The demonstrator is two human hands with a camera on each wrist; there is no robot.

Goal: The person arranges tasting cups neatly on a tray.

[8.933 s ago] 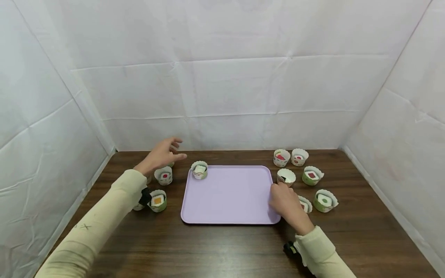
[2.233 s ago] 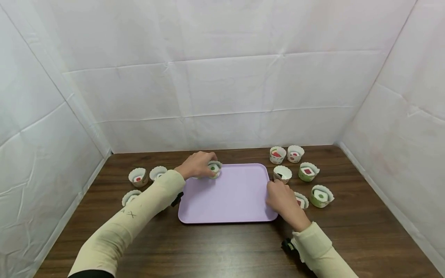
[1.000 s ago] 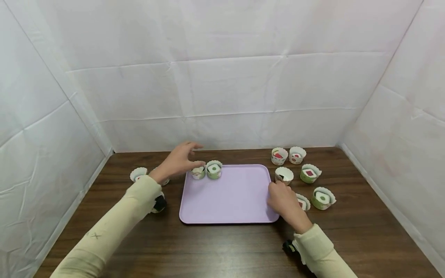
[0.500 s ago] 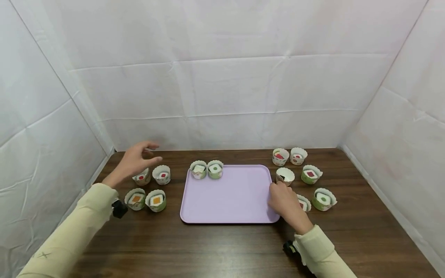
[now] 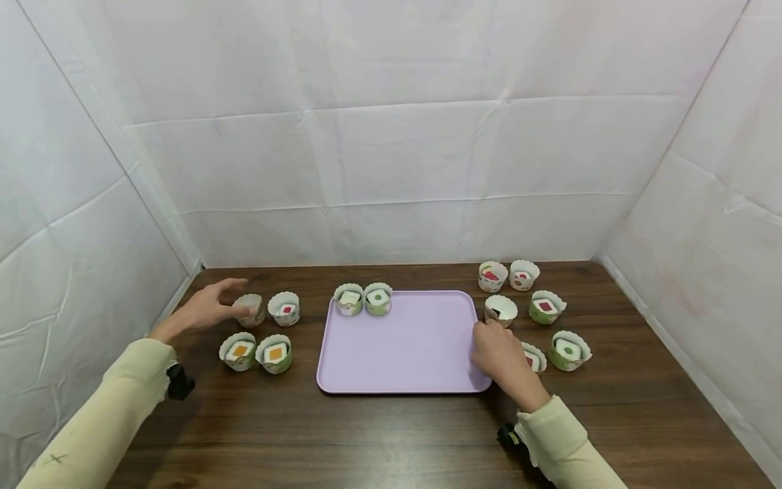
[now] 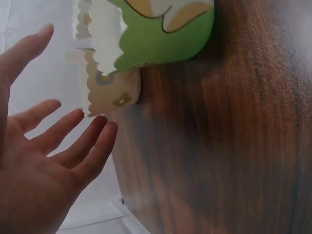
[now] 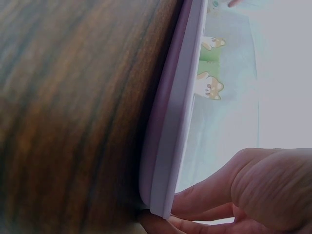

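My left hand has its fingers spread at the far left, around the back of a tan paper baking cup. In the left wrist view the fingers look loosely extended, with the fingertips close to that tan cup; contact is unclear. My right hand pinches the right rim of the lilac tray, thumb above and fingers beneath in the right wrist view. On the tray's back left corner stand two green cups, one with a pale filling and one with a green-centred white piece.
Beside the tan cup is a white cup with a red-centred piece. In front are two green cups with orange-centred pieces. Several more filled cups, including a green one, stand right of the tray on the wooden table.
The left hand put the green-centred cup beside the first one on the tray and released it. It then moved left and down to the tan cup. The right hand kept holding the tray.
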